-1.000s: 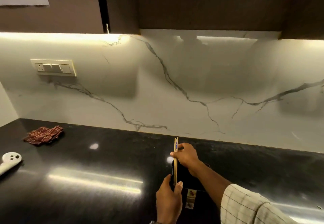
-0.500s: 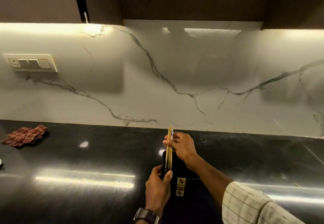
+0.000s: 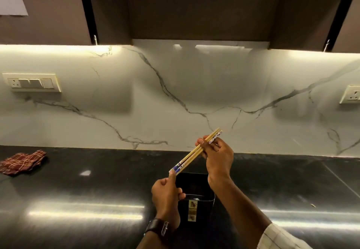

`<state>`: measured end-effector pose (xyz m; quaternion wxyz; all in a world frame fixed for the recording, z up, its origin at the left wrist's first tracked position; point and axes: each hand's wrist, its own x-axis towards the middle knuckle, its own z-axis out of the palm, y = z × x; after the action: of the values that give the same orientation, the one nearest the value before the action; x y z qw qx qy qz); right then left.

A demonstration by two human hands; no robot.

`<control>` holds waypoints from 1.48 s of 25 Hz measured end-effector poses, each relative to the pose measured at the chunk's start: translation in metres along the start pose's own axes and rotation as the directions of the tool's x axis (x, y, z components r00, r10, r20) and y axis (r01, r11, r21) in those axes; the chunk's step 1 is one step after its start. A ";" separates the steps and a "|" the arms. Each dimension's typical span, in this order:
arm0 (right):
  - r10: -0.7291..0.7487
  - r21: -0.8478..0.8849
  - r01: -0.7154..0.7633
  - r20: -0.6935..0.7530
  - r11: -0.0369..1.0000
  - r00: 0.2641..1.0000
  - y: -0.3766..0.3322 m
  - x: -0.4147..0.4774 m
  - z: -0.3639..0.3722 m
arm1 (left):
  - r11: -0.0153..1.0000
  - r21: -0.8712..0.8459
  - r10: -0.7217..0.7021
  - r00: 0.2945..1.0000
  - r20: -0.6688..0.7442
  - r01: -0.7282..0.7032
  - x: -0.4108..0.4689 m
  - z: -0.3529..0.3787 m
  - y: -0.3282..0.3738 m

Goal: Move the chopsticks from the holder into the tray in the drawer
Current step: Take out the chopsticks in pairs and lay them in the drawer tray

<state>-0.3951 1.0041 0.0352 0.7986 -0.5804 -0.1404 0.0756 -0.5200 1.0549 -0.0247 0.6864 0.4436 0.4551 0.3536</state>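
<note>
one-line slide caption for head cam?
Both hands, right hand and left hand, hold chopsticks tilted above the black holder.

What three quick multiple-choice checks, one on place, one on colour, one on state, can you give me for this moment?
1. Where is the checked cloth?
A. On the countertop, far left
B. Inside the holder
C. Draped over a wrist

2. What colour is the holder?
A. White
B. Black
C. Red

3. How are the chopsticks right now?
A. Standing upright in the holder
B. Lying flat on the countertop
C. Lifted clear of the holder, tilted, held by both hands

Answers: 1 A, the cloth lies on the dark counter near the left edge. 2 B, the holder is a dark black box below the hands. 3 C, the right hand grips the upper part and the left hand touches the lower, patterned end.
</note>
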 end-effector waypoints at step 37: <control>-0.247 -0.551 0.540 0.517 0.636 0.819 -0.098 -0.065 -0.045 | 0.931 0.046 0.301 0.834 0.463 -0.361 -0.078 0.001 0.096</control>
<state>-0.4469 0.9139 0.1060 0.4820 -0.7554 -0.4415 -0.0457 -0.5529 1.0192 0.0894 0.6702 0.6291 0.2230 0.3246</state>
